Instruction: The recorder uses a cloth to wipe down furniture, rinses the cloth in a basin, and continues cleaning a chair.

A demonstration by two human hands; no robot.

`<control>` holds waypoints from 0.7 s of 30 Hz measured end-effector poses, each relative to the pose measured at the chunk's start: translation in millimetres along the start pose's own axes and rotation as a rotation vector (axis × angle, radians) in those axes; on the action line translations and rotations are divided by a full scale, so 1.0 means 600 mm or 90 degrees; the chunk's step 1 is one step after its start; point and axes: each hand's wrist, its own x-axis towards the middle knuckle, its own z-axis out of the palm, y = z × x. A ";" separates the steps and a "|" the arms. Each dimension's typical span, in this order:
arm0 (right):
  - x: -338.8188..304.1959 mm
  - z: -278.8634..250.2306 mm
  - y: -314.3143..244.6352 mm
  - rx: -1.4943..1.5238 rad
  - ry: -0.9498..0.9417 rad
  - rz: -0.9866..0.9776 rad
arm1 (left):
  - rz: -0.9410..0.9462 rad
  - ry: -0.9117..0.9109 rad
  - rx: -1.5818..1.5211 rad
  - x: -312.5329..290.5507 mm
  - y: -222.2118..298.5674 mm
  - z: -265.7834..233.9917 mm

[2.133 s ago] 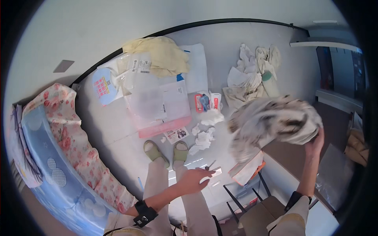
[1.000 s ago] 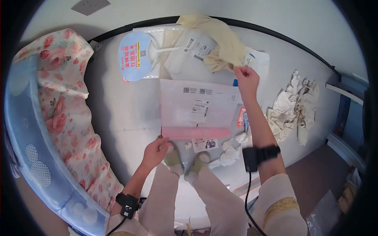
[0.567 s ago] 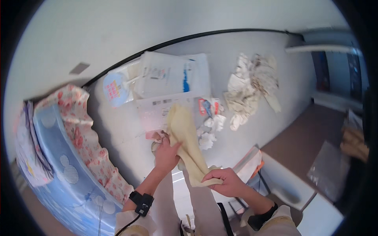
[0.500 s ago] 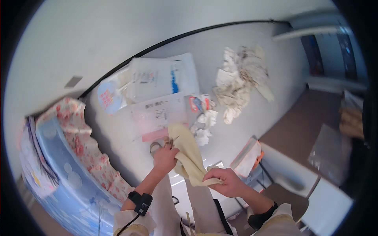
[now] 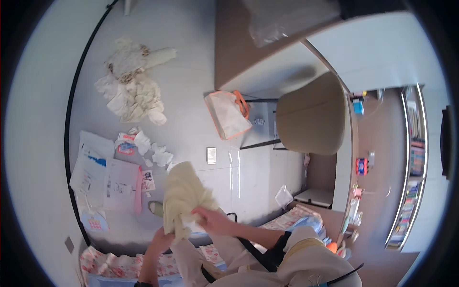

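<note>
I had the pale yellow cloth (image 5: 185, 191) aloft over the floor (image 5: 267, 189), toward its edge by the floral bedding (image 5: 114, 263), the left hand (image 5: 161, 240) and right hand (image 5: 214, 222) both gripping it; I judged this mid-air arranging, calling next for steady grips.

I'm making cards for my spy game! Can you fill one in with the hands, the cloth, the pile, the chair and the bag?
Left hand: holds the lower end of the cloth
Right hand: touches the cloth's right side; grip unclear
Cloth: pale yellow, rumpled
Pile: crumpled, mostly whitish cloth on the floor, upper left
Chair: tan, dark legs, upper right of the cloth
Bag: white with orange trim, between pile and chair
Slipper: green, left of the cloth
</note>
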 end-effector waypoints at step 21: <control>-0.571 -0.863 0.213 0.542 0.752 -0.355 | 0.124 -0.264 0.088 0.151 0.237 0.394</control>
